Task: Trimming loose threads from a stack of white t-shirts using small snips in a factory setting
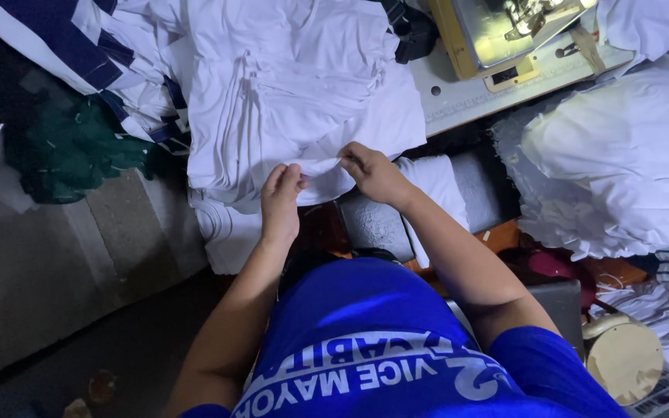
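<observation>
A stack of white fabric pieces (288,85) lies in front of me, draped over the table edge. My left hand (280,203) and my right hand (373,174) both pinch the lower edge of the top white piece (317,166), a small fold stretched between the fingertips. My forearms reach up from my blue shirt at the bottom of the view.
A sewing machine (505,31) with a yellowish base sits on the pale table (466,97) at top right. More white cloth (629,155) is heaped at right. Navy-and-white striped fabric (79,46) and dark green cloth (71,147) lie at left.
</observation>
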